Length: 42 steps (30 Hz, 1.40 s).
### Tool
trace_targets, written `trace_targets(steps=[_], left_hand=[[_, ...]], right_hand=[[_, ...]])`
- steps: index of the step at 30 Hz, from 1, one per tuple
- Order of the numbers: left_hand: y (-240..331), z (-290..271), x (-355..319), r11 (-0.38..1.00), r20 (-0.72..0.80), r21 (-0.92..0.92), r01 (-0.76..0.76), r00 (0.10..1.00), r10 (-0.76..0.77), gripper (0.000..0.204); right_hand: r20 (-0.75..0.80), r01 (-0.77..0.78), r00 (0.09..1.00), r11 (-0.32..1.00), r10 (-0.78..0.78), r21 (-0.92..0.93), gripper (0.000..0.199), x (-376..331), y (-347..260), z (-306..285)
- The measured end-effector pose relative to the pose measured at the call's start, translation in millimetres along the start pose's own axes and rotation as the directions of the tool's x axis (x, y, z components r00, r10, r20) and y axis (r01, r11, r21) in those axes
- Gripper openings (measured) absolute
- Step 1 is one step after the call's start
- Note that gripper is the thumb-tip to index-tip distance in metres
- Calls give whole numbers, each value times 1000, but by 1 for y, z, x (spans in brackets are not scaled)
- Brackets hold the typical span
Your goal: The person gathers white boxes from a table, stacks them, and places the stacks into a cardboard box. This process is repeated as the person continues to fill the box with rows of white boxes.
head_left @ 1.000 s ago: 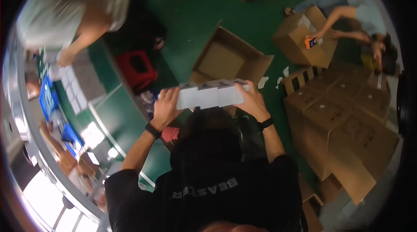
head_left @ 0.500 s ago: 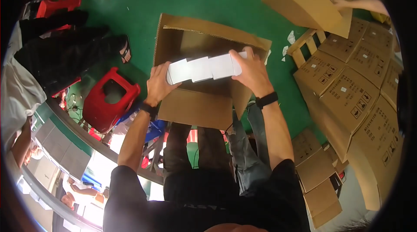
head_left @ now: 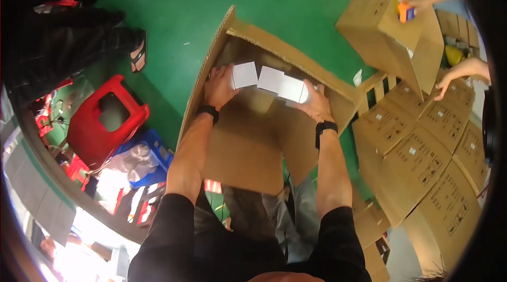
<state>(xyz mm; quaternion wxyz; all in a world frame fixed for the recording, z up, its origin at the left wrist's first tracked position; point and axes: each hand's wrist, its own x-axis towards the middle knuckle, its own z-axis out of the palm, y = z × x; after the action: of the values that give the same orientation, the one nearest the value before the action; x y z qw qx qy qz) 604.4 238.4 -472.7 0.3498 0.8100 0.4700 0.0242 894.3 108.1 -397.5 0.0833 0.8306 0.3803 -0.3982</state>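
Note:
Three small white boxes form a crooked row, with a narrow gap showing near the left one. They are inside an open brown cardboard carton, close to its far wall. My left hand is closed on the left end of the row, and my right hand grips the right end. The fingertips on the far sides are partly hidden. Below the hands, the carton's near flap spreads toward my legs.
Sealed cartons are stacked at the right. Another open carton stands behind them, where a co-worker's hand holds a small orange-and-blue thing. A red stool and a blue crate are at the left, near another person's sandalled foot.
Both hands have carried the white boxes down into the carton, and the row has bent with a gap opening. The view has shifted. A tape-like orange item now shows in the co-worker's hand.

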Motion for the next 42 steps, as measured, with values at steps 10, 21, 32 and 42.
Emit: trace_targets(steps=[10,21,32,42], left_hand=[[-70,55,118,916,167,163,-366,925,340,78],[-68,148,239,714,61,405,-571,796,602,82],[25,63,189,312,178,883,-352,864,471,51],[18,-187,14,980,-175,183,-81,978,114,55]], right_hand=[[-181,82,981,993,-65,88,87,119,27,106],[-594,-138,783,983,184,123,83,189,54,170],[-409,335,865,941,-292,36,43,175,-19,161],[-257,138,964,958,-72,250,37,340,-27,238]])
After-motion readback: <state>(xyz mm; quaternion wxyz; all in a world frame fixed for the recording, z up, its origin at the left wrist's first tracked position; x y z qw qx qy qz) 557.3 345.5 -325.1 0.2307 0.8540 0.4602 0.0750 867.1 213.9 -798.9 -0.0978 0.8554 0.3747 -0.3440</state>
